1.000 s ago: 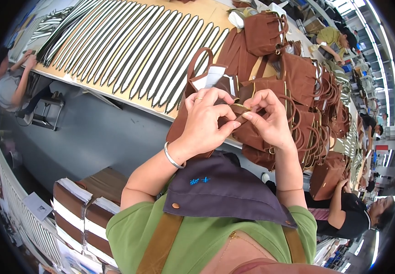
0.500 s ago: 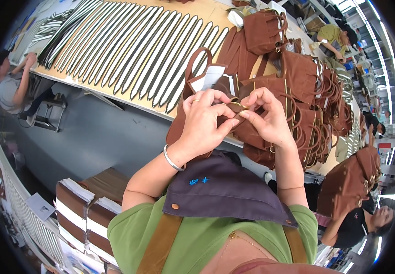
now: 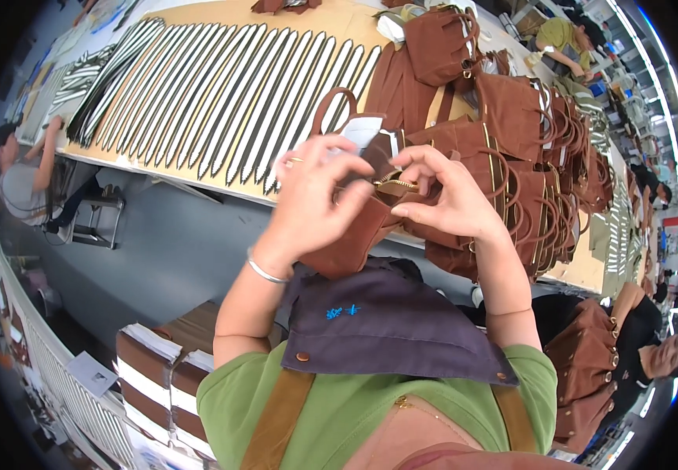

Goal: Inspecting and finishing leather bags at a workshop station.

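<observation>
A brown bag (image 3: 344, 244) with a looped handle and a gold-toothed zipper (image 3: 396, 186) is in front of me at the table edge. My right hand (image 3: 455, 196) grips the bag by its zipped opening, thumb on the near side and curled fingers at the teeth. Smeared by motion, my left hand (image 3: 311, 196) hovers over the bag's left part; its thumb and forefinger are apart with nothing seen between them. A white piece (image 3: 364, 131) sticks up beside the handle. The zipper's far end is partly hidden by my fingers.
Many brown bags (image 3: 511, 129) crowd the table on the right. Black-and-white strips (image 3: 229, 94) lie in rows on the table's (image 3: 96, 150) left. A seated person (image 3: 22, 176) works at far left; another person (image 3: 640, 352) at right holds a brown bag (image 3: 586, 368). Brown-and-white stacks (image 3: 147, 392) stand behind me.
My left hand has come away from the zipper, moving left with its fingers parted. The zipper opening gapes wider. At right, the other person's bag has moved lower in view.
</observation>
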Motion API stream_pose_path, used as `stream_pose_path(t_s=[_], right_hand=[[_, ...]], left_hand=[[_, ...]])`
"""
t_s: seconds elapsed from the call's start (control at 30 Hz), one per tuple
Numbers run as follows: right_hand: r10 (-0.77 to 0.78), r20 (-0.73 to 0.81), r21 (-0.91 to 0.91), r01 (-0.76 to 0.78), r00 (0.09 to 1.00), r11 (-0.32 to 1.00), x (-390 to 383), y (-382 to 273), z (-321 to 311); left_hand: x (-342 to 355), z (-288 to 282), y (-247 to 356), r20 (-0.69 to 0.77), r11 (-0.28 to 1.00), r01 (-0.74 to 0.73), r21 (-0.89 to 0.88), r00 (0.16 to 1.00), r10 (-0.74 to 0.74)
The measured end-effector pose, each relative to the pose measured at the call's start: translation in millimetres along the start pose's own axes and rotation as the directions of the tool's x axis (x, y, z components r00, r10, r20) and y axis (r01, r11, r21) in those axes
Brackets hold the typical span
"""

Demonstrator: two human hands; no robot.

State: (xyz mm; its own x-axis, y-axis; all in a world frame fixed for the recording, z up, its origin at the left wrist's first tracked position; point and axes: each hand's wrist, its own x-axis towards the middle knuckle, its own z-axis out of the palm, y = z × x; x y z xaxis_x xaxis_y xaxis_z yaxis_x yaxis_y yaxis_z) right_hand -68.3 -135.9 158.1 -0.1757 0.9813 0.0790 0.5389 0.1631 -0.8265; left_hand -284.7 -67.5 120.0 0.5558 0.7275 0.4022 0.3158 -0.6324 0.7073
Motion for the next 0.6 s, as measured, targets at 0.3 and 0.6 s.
stream_pose_path(t_s=[0.3,0.6], right_hand=[[0.008,0.036,0.133,-0.013,0.999,0.991,9.2,12.1,-37.7],[-0.08,0.079,-0.141,0.09,0.994,0.986,-14.8,37.5,-58.7]], left_hand=[[34.3,-38.8,-43.6,0.262,0.937,-0.199,0.285,0.957,0.124],[38.9,-28.4,-2.1,0.525,0.984,-0.09,-0.155,0.836,0.159]])
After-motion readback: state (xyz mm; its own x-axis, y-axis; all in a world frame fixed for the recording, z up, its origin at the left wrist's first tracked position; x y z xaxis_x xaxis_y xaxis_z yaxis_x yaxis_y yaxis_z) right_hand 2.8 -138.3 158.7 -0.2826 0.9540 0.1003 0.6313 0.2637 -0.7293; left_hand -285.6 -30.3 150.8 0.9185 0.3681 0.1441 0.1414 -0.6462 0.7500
